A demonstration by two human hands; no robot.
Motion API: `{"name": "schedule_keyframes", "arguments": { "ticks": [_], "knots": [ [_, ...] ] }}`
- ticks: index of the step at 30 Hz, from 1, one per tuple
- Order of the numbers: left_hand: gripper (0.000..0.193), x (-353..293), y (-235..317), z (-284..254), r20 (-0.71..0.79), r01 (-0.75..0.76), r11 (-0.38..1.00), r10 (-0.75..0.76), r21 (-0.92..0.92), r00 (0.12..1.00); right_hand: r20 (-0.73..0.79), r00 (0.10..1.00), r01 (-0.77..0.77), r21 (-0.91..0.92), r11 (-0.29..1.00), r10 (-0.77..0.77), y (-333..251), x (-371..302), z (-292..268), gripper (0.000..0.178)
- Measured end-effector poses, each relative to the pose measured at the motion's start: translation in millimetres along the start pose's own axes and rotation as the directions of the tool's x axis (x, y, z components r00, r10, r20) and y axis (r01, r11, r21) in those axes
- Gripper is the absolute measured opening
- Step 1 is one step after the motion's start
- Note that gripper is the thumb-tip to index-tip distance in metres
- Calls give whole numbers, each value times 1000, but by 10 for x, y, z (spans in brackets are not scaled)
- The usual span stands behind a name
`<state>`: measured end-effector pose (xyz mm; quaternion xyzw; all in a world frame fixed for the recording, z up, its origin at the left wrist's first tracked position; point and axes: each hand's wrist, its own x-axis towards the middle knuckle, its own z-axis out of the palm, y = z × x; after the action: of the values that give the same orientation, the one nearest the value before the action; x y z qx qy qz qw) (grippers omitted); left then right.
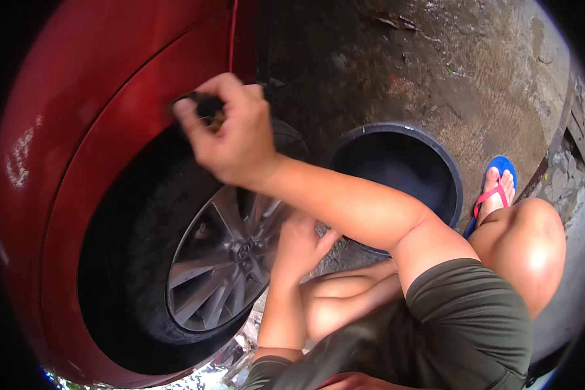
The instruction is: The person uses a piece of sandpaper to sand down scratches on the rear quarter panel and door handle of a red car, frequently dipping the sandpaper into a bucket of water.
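My right hand [237,130] is raised beside the red fender, its fingers closed around a small black object [206,107] with a brownish patch. Motion blur keeps me from telling its exact kind. Below the hand is a car wheel [227,260] with a grey multi-spoke rim inside a dark tire [153,260]. My left hand [300,244] is at the rim's right side, thumb stretched out and apart. My right forearm hides part of its fingers, and whether they touch the wheel is unclear.
The red car body [78,130] fills the left side. A round black tub [458,188] stands on the wet concrete ground [487,84], right of the wheel. My bent legs and a foot in a blue flip-flop [502,164] with pink straps are at the right.
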<state>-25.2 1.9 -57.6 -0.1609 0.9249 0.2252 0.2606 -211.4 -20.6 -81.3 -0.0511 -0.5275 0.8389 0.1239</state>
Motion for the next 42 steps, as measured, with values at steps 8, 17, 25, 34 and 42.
{"name": "schedule_keyframes", "arguments": {
  "ticks": [8,17,25,34,42],
  "knots": [
    [44,82,-35,-10,40,-19,998,16,53,999,11,999,44,48,998,-44,-8,20,-2,26],
    [45,94,99,17,-17,-17,999,18,39,1000,4,1000,-21,-10,1000,21,31,53,42,27],
    [39,61,128,65,-73,-69,992,77,104,994,16,998,-57,-6,998,57,-144,114,12,26],
    [50,93,148,8,1,-45,994,45,101,999,78,994,-87,67,994,82,-16,43,18,24],
    [43,110,160,2,-46,-108,991,111,79,993,-17,998,59,-27,998,-60,204,90,115,35]
  ]
}}
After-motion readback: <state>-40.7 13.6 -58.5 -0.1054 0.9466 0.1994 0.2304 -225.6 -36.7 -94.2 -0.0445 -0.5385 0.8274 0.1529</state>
